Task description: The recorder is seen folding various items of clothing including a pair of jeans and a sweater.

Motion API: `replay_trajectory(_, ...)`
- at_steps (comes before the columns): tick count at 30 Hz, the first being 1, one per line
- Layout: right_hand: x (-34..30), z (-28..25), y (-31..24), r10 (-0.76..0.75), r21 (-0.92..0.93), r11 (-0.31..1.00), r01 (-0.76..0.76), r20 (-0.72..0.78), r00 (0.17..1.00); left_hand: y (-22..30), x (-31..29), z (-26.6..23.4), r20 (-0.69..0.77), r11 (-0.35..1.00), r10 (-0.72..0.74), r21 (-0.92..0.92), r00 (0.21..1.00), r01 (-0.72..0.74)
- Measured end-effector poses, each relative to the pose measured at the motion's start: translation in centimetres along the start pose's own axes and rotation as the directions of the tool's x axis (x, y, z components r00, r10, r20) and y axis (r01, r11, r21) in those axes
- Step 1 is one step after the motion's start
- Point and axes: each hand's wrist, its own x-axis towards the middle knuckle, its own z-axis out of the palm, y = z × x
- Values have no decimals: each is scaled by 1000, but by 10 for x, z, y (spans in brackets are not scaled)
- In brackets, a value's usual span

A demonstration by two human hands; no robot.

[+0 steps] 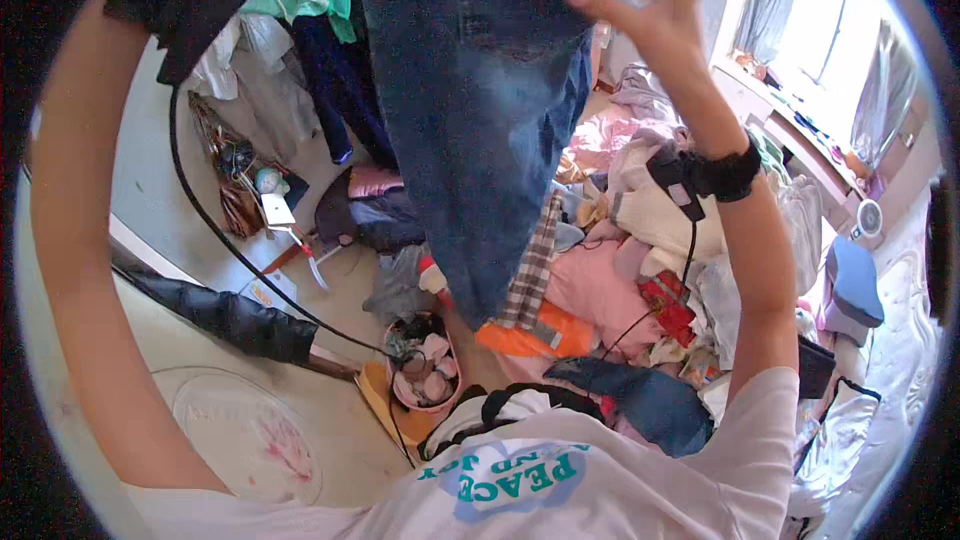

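Note:
A pair of blue jeans hangs down in front of me from the top edge of the view, narrowing to a point low in the middle. Whatever holds its upper end is out of the picture. At its right edge is my right hand, raised, with thumb and fingers apart and somewhat blurred. The thumb overlaps the denim; whether it touches cannot be told. My left arm reaches up along the left side, and its hand lies beyond the top edge. Black straps with small devices and cables sit on both wrists.
Heaped clothes, among them a pink garment, an orange piece and a checked cloth, cover the right side. A pink basket holds small garments. Dark trousers hang at left. A small white fan stands near the window.

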Motion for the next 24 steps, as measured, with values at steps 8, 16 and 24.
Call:
replay_trajectory(8,-18,8,-22,486,362,671,-647,443,753,-15,-3,4,28,901,-378,242,925,360)
replay_trajectory(16,-24,6,-32,513,440,453,-775,583,630,-5,-27,24,293,961,-207,240,934,138)
replay_trajectory(24,-30,-12,-22,324,408,628,-663,637,699,17,-19,42,329,919,-378,23,866,393)
